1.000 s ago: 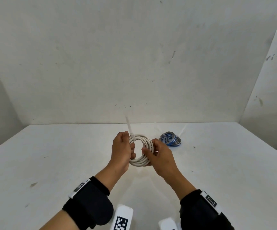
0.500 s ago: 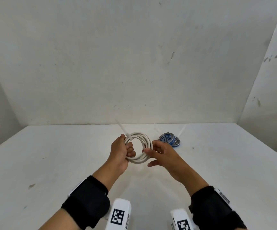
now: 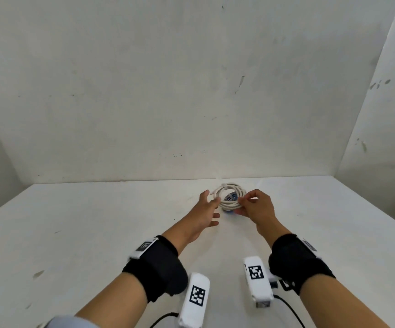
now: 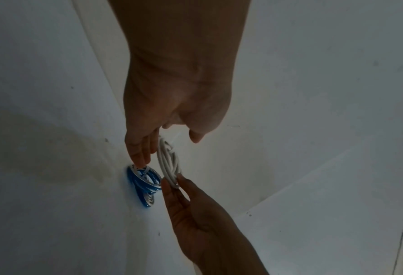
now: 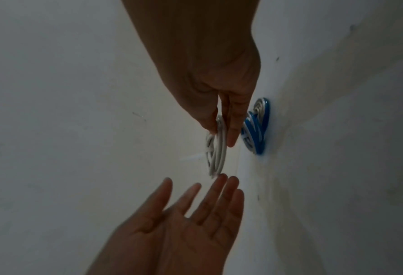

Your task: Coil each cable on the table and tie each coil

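Observation:
A white cable coil (image 3: 230, 202) with a white zip tie (image 3: 223, 185) round it hangs above the table, far centre. My right hand (image 3: 240, 205) pinches its right side between thumb and fingers; the right wrist view shows that pinch on the white coil (image 5: 217, 154). My left hand (image 3: 212, 209) is spread flat just left of the coil, holding nothing, and its fingers (image 4: 140, 148) are straight. A tied blue cable coil (image 4: 146, 184) lies on the table right behind the white coil (image 4: 168, 163), and part of the blue coil (image 3: 231, 197) shows through the white ring.
The white table (image 3: 97, 233) ends at a white back wall (image 3: 191, 91) just beyond the coils, and a side wall (image 3: 381, 138) closes the right. White wrist cameras with black markers sit near the bottom of the head view.
My left hand has let go of the white coil and spread its fingers. My right hand has carried the coil farther back, over the blue coil.

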A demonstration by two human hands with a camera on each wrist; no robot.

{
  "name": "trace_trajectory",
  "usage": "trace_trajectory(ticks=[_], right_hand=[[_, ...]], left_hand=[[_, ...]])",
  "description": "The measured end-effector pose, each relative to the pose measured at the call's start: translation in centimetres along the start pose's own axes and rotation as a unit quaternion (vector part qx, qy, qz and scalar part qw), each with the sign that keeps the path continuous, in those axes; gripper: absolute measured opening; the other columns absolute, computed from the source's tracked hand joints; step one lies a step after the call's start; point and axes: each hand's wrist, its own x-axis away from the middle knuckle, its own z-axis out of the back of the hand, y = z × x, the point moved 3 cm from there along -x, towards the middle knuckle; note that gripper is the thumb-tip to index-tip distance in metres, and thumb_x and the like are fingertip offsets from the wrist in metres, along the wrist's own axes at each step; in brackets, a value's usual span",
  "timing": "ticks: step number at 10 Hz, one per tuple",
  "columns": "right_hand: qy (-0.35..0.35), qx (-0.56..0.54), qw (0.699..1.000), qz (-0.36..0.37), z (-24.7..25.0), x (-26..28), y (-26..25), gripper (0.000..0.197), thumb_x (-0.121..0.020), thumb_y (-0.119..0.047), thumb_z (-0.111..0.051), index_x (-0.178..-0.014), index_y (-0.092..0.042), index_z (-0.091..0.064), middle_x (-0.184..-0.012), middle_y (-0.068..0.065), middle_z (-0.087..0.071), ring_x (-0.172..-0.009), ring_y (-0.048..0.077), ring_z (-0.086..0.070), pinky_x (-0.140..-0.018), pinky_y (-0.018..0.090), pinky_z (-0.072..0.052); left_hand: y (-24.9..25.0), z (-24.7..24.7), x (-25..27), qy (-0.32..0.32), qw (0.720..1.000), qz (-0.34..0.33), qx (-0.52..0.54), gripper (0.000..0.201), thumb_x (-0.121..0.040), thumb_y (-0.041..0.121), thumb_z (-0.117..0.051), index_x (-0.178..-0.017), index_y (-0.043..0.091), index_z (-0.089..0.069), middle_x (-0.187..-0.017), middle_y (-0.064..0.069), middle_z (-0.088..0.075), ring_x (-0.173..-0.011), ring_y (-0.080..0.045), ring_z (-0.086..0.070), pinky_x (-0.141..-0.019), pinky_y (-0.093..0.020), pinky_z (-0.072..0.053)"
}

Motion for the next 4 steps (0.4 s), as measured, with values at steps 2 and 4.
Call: trace_trajectory(ticks=[2,4], right_hand=[[0.036,0.176,0.981,0.071,0.6,-2.2,1.5,0.014,-0.082,-0.002,-0.069,-0.072,-0.009,-0.063,-0.088,0.017,-0.07,-0.081,0.029,-0.065,-0.078,0.037,-0.055],[-0.007,0.172,0.982,0.081,1.5,-1.3,0.8,0.006,-0.09,-0.012,-0.062,-0.084,-0.011,-0.063,-0.095,0.007,-0.065,-0.086,0.021,-0.057,-0.074,0.033,-0.046]], left_hand=[[-0.5,-0.4,-0.4,-0.042,0.983,-0.017,-0.176,0.037,-0.099,0.038,-0.038,-0.131,0.02,-0.044,-0.128,-0.004,-0.051,-0.114,-0.021,-0.054,-0.096,-0.033,-0.046],[-4.7,2.7,4.1,-0.113,0.878,-0.113,-0.452,0.029,-0.097,0.033,-0.045,-0.12,0.017,-0.055,-0.12,-0.007,-0.056,-0.113,-0.02,-0.053,-0.094,-0.023,-0.039]])
